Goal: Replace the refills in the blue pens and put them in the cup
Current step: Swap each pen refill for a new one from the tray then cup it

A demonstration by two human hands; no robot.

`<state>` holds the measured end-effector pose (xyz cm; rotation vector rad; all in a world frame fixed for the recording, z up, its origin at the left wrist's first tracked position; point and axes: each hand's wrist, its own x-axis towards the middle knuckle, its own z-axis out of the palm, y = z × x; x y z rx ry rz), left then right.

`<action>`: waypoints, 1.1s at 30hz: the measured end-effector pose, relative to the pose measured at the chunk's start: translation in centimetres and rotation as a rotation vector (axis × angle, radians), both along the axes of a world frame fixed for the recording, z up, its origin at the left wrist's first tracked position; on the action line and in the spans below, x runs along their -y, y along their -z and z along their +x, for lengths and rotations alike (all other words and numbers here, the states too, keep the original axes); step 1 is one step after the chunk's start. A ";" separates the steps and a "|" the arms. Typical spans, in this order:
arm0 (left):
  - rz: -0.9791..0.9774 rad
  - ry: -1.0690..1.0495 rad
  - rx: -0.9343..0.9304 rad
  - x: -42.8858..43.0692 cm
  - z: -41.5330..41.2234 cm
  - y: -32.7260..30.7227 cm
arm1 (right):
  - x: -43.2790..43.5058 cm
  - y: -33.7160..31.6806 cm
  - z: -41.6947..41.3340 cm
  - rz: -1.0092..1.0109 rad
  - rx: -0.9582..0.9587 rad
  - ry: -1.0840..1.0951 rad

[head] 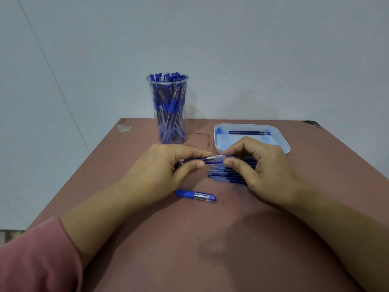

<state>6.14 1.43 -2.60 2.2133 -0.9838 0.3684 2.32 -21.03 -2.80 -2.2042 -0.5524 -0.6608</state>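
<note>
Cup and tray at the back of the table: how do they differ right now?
The cup is tall, clear and upright; the tray is low, white and stained blue. The cup is packed with blue pens standing on end; the tray holds only a couple of dark refills lying flat. Both sit toward the far side of the brown table.

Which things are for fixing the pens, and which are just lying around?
For the job: pen held by left hand and right hand, cup, refill pile, tray, loose pen piece.
Just lying about: grey patch, dark scribble.
</note>
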 end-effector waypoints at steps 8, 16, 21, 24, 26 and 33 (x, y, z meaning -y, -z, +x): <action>0.088 -0.008 0.141 -1.4 1.2 -0.4 | 1.9 -0.6 -1.0 -0.190 -0.221 0.020; 0.048 0.047 0.183 -1.0 0.8 -0.5 | 1.2 -0.1 -0.9 -0.395 -0.169 -0.033; 0.058 0.095 0.193 -0.6 0.5 -0.4 | 0.5 -0.6 -0.8 -0.096 -0.088 0.061; 0.073 0.117 0.171 -0.5 0.3 -0.2 | -0.6 -0.7 -0.8 -0.050 -0.100 0.029; 0.084 0.117 0.161 -0.4 0.1 -0.2 | -1.1 -0.6 -0.8 -0.032 -0.126 0.019; 0.143 0.074 0.144 -0.3 -0.2 -0.3 | -1.3 -0.5 -0.9 -0.012 -0.202 -0.007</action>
